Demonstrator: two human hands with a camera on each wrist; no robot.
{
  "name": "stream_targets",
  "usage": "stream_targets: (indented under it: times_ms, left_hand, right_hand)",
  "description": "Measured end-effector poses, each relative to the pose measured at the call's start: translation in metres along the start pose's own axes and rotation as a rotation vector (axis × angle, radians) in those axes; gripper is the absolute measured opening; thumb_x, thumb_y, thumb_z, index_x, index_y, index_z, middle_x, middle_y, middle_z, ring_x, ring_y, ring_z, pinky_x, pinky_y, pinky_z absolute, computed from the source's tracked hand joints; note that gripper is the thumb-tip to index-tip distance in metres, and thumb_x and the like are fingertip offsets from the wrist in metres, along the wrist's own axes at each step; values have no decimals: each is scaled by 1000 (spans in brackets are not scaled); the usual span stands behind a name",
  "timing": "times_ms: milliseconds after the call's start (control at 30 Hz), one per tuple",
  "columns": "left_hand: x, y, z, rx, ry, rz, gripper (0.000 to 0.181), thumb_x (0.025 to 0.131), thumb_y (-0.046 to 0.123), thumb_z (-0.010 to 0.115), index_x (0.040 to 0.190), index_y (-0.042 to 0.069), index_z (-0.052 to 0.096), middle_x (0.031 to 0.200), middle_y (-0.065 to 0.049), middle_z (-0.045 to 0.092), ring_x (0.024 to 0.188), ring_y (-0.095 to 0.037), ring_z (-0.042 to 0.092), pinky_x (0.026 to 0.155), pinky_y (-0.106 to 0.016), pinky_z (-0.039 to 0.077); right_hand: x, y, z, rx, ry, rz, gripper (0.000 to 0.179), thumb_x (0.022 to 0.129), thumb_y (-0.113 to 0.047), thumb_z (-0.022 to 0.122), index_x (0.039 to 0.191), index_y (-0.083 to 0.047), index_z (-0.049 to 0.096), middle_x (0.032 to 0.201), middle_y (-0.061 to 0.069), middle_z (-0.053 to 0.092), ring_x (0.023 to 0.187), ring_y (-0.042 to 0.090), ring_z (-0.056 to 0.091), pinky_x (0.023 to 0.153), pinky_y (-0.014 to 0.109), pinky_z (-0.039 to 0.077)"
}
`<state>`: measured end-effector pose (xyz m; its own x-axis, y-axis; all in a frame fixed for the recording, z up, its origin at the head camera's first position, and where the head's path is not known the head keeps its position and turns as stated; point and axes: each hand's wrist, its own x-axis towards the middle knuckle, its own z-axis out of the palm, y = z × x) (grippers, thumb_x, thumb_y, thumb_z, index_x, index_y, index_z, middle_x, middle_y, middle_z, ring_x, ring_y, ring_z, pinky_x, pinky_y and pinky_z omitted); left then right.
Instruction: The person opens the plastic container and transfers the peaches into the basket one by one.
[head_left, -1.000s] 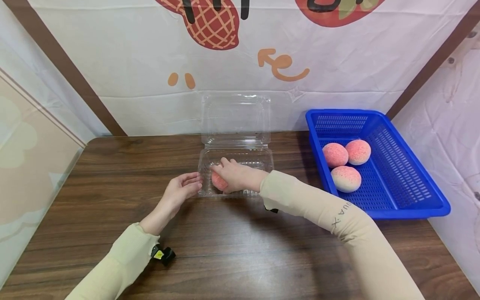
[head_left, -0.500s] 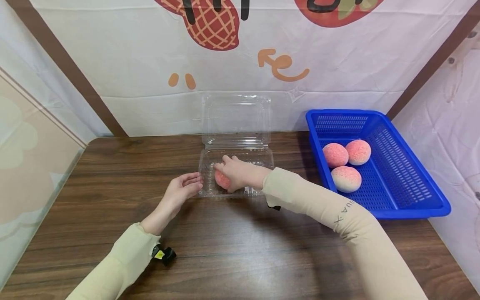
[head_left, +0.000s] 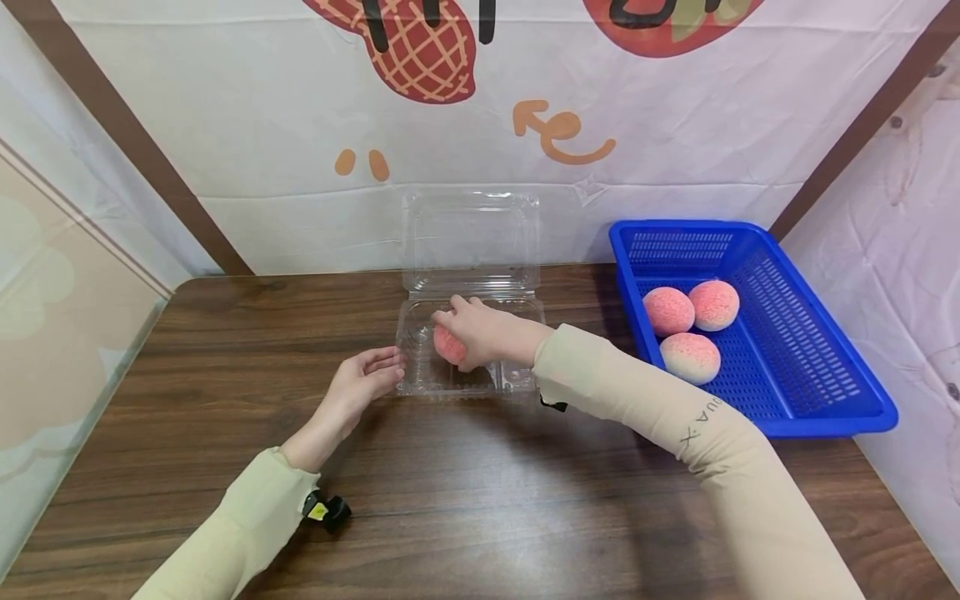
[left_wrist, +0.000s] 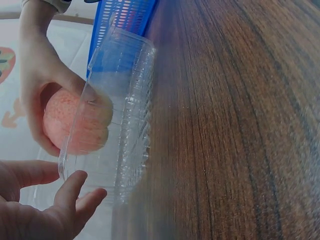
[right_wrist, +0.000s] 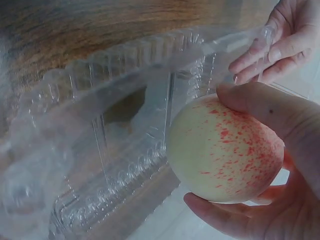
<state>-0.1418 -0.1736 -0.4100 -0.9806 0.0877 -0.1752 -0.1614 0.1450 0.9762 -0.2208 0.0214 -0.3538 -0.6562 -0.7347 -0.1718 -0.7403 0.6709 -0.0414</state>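
My right hand (head_left: pixel 483 329) grips a pink-speckled, pale peach (head_left: pixel 448 344) with thumb and fingers around its sides. In the right wrist view, the peach (right_wrist: pixel 222 150) hangs over the clear plastic clamshell box (right_wrist: pixel 102 150). That box (head_left: pixel 420 379) lies on the table with its lid (head_left: pixel 471 233) raised at the back. At the box's left edge is my left hand (head_left: pixel 363 379), its fingers fairly straight and near the rim. In the left wrist view, the fingertips of the left hand (left_wrist: pixel 45 205) appear to touch the box's side wall (left_wrist: pixel 130 125).
A blue plastic basket (head_left: pixel 810 333) stands at the right with three more peaches (head_left: pixel 690 358) along its left side. The brown wooden table (head_left: pixel 450 500) ends at a white printed cloth (head_left: pixel 300 225) behind the box.
My right hand has lifted the peach slightly and moved it to the right and back over the box. The left hand stays at the box's left edge.
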Motion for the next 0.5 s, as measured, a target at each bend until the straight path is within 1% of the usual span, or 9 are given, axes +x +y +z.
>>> stream_targets:
  times_ms: [100,300,500]
  left_hand:
    - [0,0,0,2,0,-2,47,91,3,50,132,-14,33,130,-33,41,114,-24,50,79,-15,47]
    - [-1,1,-1,-7,-3,0,48,91,3,51,132,-14,33,130,-33,41,111,-20,52,80,-15,47]
    - [0,1,-1,-10,-1,-7,48,91,3,51,132,-14,33,130,-33,41,117,-28,48,80,-15,46]
  right_hand:
    - [-1,2,-3,-2,-3,4,80,66,-25,78,135,-12,39,122,15,43,104,30,47,90,34,44]
    - [-3,6,-7,15,-8,30,83,66,-24,79,137,-14,36,124,14,41,107,29,46,89,34,45]
    - [-5,8,-11,20,-6,27,84,66,-24,79,137,-13,36,124,15,41,109,30,45,90,36,45]
